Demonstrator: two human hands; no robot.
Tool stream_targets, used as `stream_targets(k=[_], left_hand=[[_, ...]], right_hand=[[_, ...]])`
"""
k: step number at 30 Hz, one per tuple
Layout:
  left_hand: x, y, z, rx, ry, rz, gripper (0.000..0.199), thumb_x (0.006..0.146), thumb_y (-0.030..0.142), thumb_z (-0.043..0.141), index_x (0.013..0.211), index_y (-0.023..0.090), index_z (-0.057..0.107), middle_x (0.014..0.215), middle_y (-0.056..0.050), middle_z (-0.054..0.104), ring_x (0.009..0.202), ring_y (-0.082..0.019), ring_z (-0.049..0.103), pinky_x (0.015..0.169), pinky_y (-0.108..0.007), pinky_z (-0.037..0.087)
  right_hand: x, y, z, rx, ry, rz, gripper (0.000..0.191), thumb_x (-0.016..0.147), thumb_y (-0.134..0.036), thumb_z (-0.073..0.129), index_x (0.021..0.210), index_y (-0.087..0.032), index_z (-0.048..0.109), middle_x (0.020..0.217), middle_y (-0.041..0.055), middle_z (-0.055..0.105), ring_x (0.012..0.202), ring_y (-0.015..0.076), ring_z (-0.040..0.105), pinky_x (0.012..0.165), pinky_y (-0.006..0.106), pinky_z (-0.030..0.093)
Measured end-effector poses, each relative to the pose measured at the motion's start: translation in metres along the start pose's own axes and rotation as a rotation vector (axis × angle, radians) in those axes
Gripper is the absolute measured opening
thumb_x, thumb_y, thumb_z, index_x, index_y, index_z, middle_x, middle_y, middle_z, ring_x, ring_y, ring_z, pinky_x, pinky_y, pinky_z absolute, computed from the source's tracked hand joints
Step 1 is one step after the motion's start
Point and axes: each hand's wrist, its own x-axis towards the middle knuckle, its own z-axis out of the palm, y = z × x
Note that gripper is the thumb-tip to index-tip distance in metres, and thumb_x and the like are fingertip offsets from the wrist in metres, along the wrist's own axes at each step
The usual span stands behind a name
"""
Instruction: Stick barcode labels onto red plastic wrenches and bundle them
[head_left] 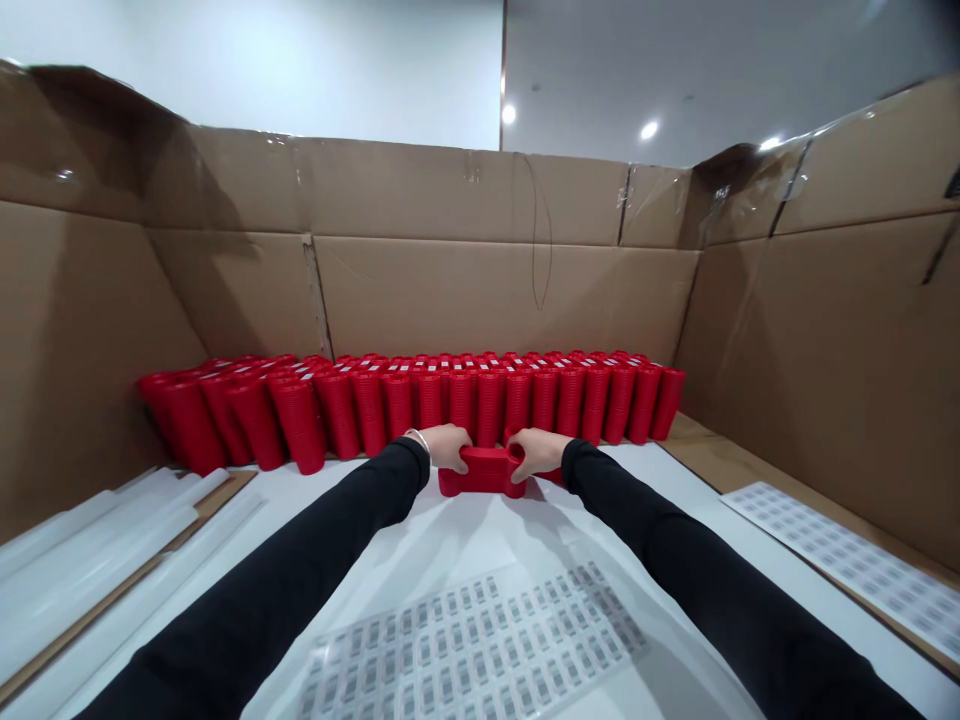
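Note:
A red plastic piece [486, 472] with rounded ends lies on the white surface [352, 545] at the centre. My left hand [444, 446] grips its left end, thumb bent over the near side. On its right end, my right hand [537, 452] closes round a rounded, hollow-looking part. Just behind both hands, rows of red ribbed cylinders [491, 405] stand close together, with small white labels on their tops. A sheet of small printed labels [472, 650] lies nearer to me, between my forearms.
Tall cardboard walls [495, 295] enclose the back and both sides. White rolled or folded sheets [97, 545] lie at the left. Another label sheet [847, 560] lies at the right, beside the cardboard wall.

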Motion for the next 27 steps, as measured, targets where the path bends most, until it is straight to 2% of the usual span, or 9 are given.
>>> stream_targets(k=[8,15,18,23,25,27], left_hand=[[-0.008,0.001,-0.005,0.011,0.109,0.009,0.024,0.072,0.028,0.054,0.088,0.014,0.064,0.082,-0.007,0.064,0.069,-0.017,0.056,0.054,-0.023,0.036],[-0.009,0.004,0.008,-0.008,0.112,-0.02,0.03,0.067,0.034,0.063,0.091,0.016,0.063,0.086,-0.007,0.065,0.075,-0.019,0.059,0.058,-0.023,0.039],[-0.012,0.002,0.004,-0.025,0.152,-0.027,0.029,0.067,0.029,0.063,0.092,0.016,0.061,0.089,-0.007,0.064,0.077,-0.02,0.058,0.06,-0.023,0.04],[-0.037,0.011,-0.009,-0.084,0.26,0.01,0.03,0.07,0.027,0.058,0.097,0.016,0.054,0.096,-0.006,0.059,0.079,-0.018,0.056,0.062,-0.023,0.039],[-0.05,0.021,-0.002,-0.131,0.272,0.038,0.036,0.071,0.03,0.059,0.103,0.018,0.05,0.098,-0.005,0.057,0.079,-0.017,0.055,0.062,-0.023,0.039],[-0.06,0.033,0.012,-0.206,0.273,0.087,0.041,0.069,0.028,0.062,0.106,0.018,0.048,0.099,-0.005,0.055,0.081,-0.017,0.054,0.064,-0.022,0.04]], right_hand=[[-0.007,0.001,-0.009,-0.001,0.101,-0.031,0.049,0.058,-0.035,0.07,0.102,-0.013,0.063,0.093,0.0047,0.062,0.079,0.0134,0.055,0.064,0.018,0.037],[-0.013,-0.007,-0.006,0.012,0.128,-0.043,0.039,0.058,-0.028,0.069,0.092,-0.01,0.065,0.079,0.0036,0.062,0.068,0.0102,0.052,0.059,0.017,0.034],[-0.018,-0.012,-0.012,0.029,0.159,-0.041,0.035,0.058,-0.027,0.068,0.088,-0.009,0.065,0.076,0.0037,0.061,0.066,0.0098,0.051,0.058,0.017,0.033],[-0.049,-0.018,-0.018,0.125,0.195,-0.051,0.032,0.062,-0.029,0.065,0.088,-0.011,0.063,0.076,0.0015,0.06,0.066,0.0083,0.051,0.057,0.017,0.032],[-0.066,-0.018,-0.008,0.179,0.167,-0.043,0.03,0.063,-0.029,0.063,0.088,-0.012,0.063,0.076,0.0007,0.061,0.067,0.0082,0.051,0.057,0.016,0.032],[-0.081,-0.015,0.008,0.229,0.125,-0.02,0.028,0.062,-0.027,0.063,0.086,-0.012,0.062,0.075,0.0008,0.06,0.066,0.0084,0.051,0.055,0.016,0.032]])
